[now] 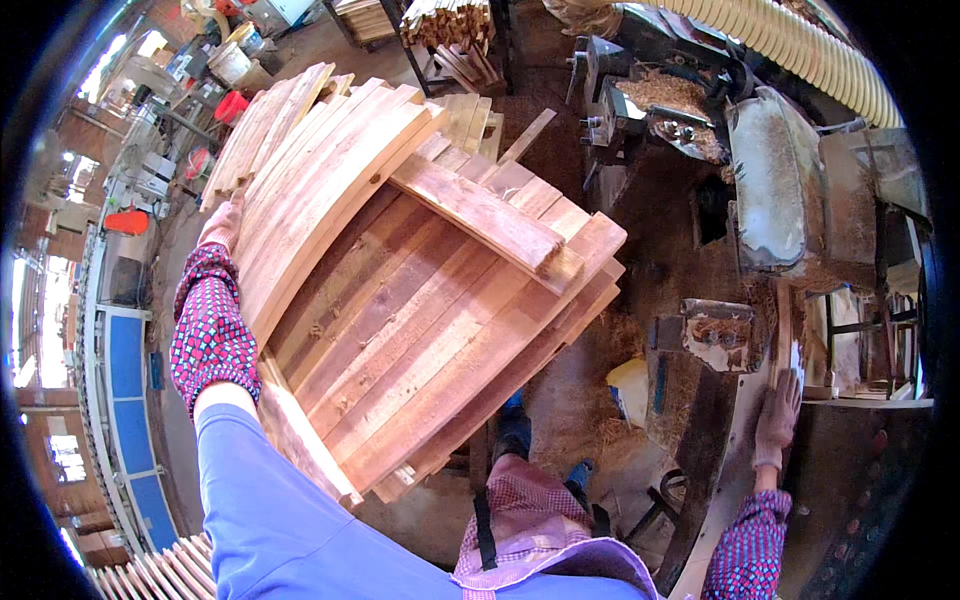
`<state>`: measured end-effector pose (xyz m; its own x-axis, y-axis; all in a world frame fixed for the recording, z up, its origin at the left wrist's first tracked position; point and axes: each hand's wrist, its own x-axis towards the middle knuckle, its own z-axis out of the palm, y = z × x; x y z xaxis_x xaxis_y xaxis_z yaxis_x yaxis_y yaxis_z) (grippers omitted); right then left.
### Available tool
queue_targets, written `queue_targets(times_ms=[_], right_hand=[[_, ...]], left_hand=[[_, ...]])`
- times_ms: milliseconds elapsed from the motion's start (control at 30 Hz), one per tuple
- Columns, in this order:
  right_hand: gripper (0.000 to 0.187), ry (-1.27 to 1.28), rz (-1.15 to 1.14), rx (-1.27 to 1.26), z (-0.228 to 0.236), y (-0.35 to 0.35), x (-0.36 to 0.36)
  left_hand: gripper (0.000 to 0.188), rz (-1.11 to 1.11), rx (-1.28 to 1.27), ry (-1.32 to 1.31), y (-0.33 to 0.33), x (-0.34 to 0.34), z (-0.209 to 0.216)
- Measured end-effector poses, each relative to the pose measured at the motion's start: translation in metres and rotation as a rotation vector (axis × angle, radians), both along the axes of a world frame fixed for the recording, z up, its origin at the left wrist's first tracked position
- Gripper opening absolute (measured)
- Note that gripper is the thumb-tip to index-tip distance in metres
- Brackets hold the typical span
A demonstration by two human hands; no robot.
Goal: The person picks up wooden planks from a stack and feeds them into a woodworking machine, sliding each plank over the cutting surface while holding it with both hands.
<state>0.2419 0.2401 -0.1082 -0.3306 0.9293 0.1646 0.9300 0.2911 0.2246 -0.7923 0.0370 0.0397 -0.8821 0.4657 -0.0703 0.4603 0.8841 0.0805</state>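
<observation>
Right grip is laid flat, fingers extended, at the near end of a wooden strip; the strip's long axis is pointed ahead, away from that grip. Left grip is rested on the edge of stacked boards, slanted forward-right from it; whether any is pinched cannot be told. Strip-guiding seems in hand; steady, straight pressure would be called for.

A ribbed, cream-coloured hose crosses the upper right. At the top, a dark rack holds stacked wood pieces. Toward the upper left are a white bucket and a red bucket; lower on that side, an orange-red container and a row of blue panels.
</observation>
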Motion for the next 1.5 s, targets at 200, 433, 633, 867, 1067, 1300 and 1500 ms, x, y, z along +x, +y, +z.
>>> queue_targets(times_ms=[200,433,633,867,1067,1300,1500], right_hand=[[0.045,0.603,0.029,0.094,0.006,0.003,-0.062],[0.046,0.758,0.095,-0.089,0.021,-0.118,-0.146],[0.044,1.121,0.145,-0.428,0.029,-0.159,-0.144],[0.046,1.584,0.116,-0.856,0.15,-0.231,-0.117],[0.074,1.366,0.656,-0.7,0.239,-0.292,-0.096],[0.074,1.095,0.291,-0.473,0.167,-0.323,-0.006],[0.064,0.601,-0.283,-0.465,0.091,-0.378,0.093]], left_hand=[[0.094,0.049,0.033,-0.157,0.004,0.043,0.011],[0.079,-0.043,-0.184,-0.188,-0.029,0.189,0.055],[0.075,-0.168,0.408,-0.312,-0.12,0.25,0.043],[0.039,0.031,1.292,-0.914,-0.193,0.44,0.174],[0.047,-0.257,1.49,-1.232,-0.139,0.671,0.138],[0.054,-0.024,1.292,-1.589,-0.051,0.862,0.017],[0.063,0.108,0.955,-2.117,-0.01,0.852,-0.028]])
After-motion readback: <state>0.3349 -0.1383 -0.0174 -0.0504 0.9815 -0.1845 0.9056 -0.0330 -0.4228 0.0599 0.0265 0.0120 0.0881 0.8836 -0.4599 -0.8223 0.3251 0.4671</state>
